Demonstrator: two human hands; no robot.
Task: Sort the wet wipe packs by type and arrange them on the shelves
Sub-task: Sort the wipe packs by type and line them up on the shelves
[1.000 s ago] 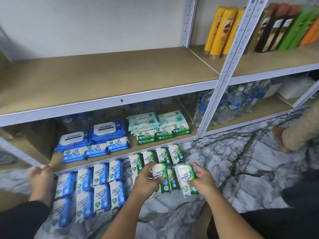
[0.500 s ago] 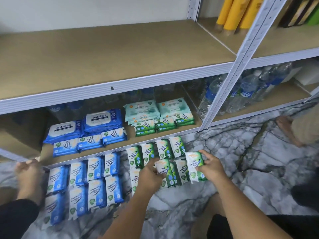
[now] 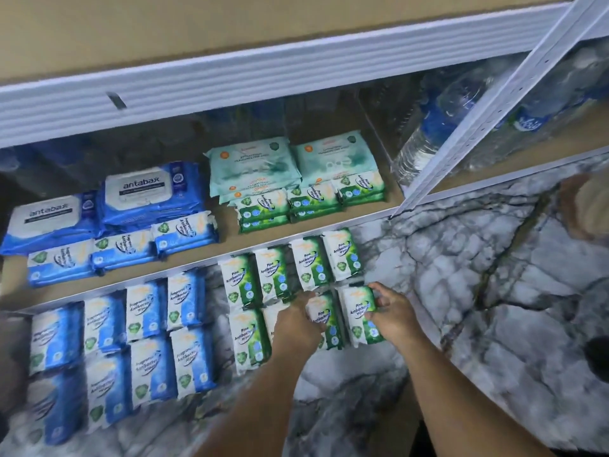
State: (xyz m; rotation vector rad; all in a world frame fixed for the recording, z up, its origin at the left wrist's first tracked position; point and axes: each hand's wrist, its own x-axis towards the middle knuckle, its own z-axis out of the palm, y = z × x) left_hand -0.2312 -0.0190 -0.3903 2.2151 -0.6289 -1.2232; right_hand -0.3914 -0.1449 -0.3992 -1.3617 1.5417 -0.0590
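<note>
Left hand (image 3: 296, 324): fingers (image 3: 306, 296) curled over the far-left edge of one pine pack (image 3: 326, 319), gripping it. Right hand (image 3: 393, 313): fingers wrapped round the right edge of the next pine pack (image 3: 359, 316), thumb on its far corner. The two packs lie side by side between the hands, low on the marble floor (image 3: 494, 291). Just beyond the fingers is a row of four pine packs (image 3: 308, 262), with more under and left of the left hand. Blue fragrance packs (image 3: 145, 311) sit well left of the left fingers. Further beyond, the shelf (image 3: 197, 262) holds stacked pine packs (image 3: 260, 209), antabax packs (image 3: 148, 192) and teal packs (image 3: 253, 163).
</note>
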